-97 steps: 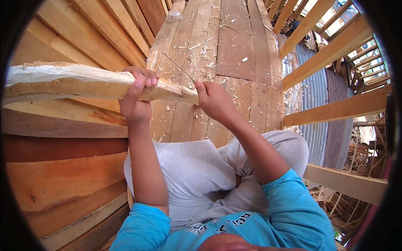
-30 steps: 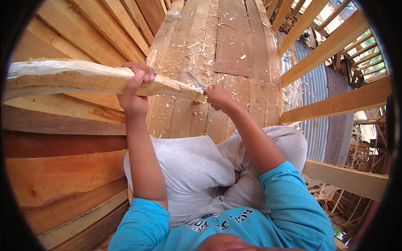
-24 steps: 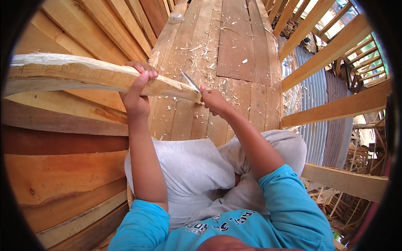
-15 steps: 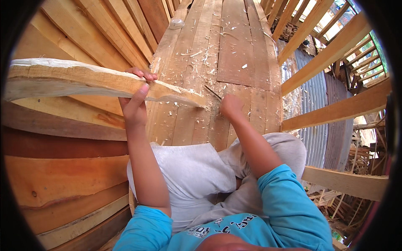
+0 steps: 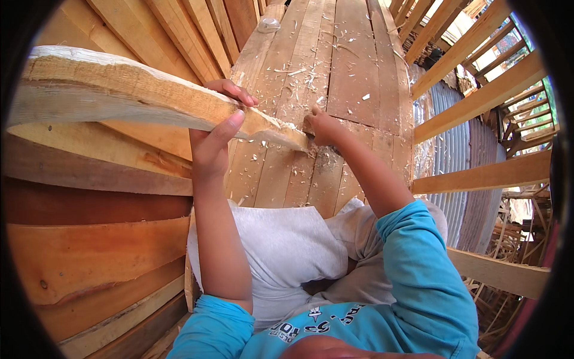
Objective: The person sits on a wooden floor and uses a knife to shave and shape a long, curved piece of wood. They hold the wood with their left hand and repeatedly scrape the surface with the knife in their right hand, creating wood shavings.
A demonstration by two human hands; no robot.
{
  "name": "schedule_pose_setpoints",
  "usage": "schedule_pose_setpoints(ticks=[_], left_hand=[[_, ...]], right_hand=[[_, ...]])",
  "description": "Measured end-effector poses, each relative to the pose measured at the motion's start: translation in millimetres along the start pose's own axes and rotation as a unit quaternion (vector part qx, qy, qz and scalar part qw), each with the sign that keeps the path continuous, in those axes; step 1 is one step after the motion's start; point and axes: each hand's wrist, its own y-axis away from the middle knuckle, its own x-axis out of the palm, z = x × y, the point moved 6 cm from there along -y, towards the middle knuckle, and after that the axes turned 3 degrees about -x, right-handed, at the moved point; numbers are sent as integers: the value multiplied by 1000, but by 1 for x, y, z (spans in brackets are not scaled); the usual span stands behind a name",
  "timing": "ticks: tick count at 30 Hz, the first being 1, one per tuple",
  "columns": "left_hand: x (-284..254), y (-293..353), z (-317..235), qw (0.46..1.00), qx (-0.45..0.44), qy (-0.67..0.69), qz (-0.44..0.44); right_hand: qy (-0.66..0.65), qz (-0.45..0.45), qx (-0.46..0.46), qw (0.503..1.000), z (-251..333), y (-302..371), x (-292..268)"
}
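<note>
A long, curved, pale wooden piece slants in from the left and tapers to a narrow tip over the plank floor. My left hand is closed around it not far from that tip, thumb on the near side and fingers over the far side. Beside the tip, my right hand is closed in a fist. It holds a thin, dark-bladed tool, mostly hidden now behind the hand and close to the wood's end. Pale shavings lie scattered on the floor around and beyond the tip.
Wooden planks line the left side. To the right are slatted wooden rails, with corrugated metal sheets beyond them. A small clear plastic dome sits at the far left of the floor. My grey-clad legs are folded below my hands.
My right hand has come up and inward to the wood's tip; the blade that showed plainly is now mostly hidden. The view has shifted, and the wood's left end sits higher.
</note>
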Motion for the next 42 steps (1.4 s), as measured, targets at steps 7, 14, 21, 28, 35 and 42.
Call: schedule_pose_setpoints(ticks=[7,14,21,28,35,42], left_hand=[[3,0,5,1000,-3,4,16],[1,8,-22,988,112,50,-94],[19,70,-75,908,338,-96,-227],[91,76,69,887,-256,287,-257],[73,77,126,800,-291,519,-83],[79,71,96,852,-249,420,-189]], right_hand=[[34,-78,-49,995,5,14,20],[-73,-170,-33,982,-2,22,8],[-498,-207,147,829,18,78,-70],[-375,-293,-67,877,110,151,-162],[-192,-272,-187,924,161,170,-162],[-96,-436,-310,839,189,182,-177]])
